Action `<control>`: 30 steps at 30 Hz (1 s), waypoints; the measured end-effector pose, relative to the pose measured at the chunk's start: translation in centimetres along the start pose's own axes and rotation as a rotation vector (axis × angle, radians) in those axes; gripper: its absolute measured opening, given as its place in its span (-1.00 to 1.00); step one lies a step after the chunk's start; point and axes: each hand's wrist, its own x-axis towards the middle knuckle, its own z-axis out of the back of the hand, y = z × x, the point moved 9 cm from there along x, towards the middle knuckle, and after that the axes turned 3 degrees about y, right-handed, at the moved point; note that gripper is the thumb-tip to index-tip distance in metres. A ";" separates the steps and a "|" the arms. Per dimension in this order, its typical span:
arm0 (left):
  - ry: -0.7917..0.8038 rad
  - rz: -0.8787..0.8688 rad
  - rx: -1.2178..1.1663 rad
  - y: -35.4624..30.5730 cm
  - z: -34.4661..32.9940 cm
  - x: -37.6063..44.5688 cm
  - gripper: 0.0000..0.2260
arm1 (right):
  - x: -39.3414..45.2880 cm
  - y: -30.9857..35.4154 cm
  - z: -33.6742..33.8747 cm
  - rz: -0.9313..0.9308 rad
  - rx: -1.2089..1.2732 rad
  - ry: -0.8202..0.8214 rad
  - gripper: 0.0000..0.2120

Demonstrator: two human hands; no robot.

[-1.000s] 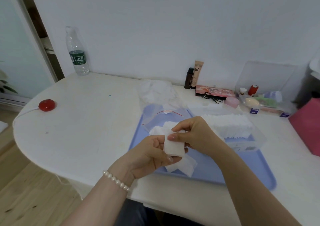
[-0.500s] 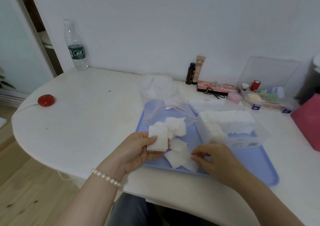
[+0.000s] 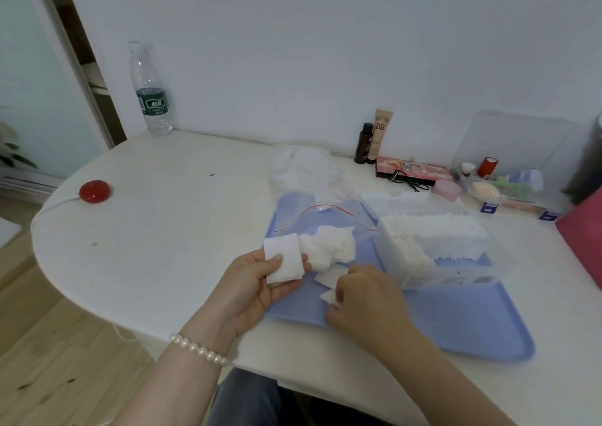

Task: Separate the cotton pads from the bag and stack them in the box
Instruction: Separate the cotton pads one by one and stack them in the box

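Observation:
My left hand (image 3: 257,287) holds a small stack of white square cotton pads (image 3: 282,257) between thumb and fingers, above the left edge of the blue tray (image 3: 472,328). Loose cotton pads (image 3: 332,246) lie in a heap on the tray at the mouth of a clear zip bag (image 3: 322,213) with a red seal line. My right hand (image 3: 361,301) is down on the tray, its fingers curled on a loose pad (image 3: 329,295). The clear plastic box (image 3: 449,256), holding a packed row of pads, stands on the tray to the right.
A water bottle (image 3: 150,93) stands at the back left and a red round object (image 3: 94,191) with a cord lies near the left table edge. Cosmetics bottles (image 3: 374,138), a palette (image 3: 413,169) and a clear organiser (image 3: 508,184) line the wall. A pink object (image 3: 586,233) sits far right.
My right hand left the stack in my left hand and dropped to the tray, reaching onto a loose pad. My left hand kept the stack and shifted slightly left.

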 end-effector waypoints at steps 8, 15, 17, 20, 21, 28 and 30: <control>0.020 -0.002 0.024 0.1 -0.5 0.2 -0.80 | -1.4 -5.7 3.1 -0.258 0.401 -0.145 -0.72; 0.063 0.008 0.030 0.6 -2.3 0.7 -0.79 | -2.0 -6.9 7.3 -0.095 0.471 -0.277 -0.85; 0.080 0.008 0.047 0.5 -2.7 0.8 -0.79 | -2.1 -7.0 8.8 -0.088 0.547 -0.377 -0.90; 0.092 0.005 0.066 0.2 -3.1 0.9 -0.79 | -1.7 -7.5 9.4 -0.140 0.734 -0.403 -0.84; 0.097 0.011 0.072 0.2 -3.2 1.0 -0.79 | -1.3 -7.4 9.4 -0.146 0.826 -0.381 -0.83; 0.225 0.112 0.159 1.7 -5.5 0.6 -0.76 | 1.2 -3.7 5.7 -0.003 1.274 0.146 -0.88; 0.282 0.152 0.191 2.4 -6.2 0.1 -0.77 | 1.4 -3.0 4.8 0.010 1.207 0.220 -0.87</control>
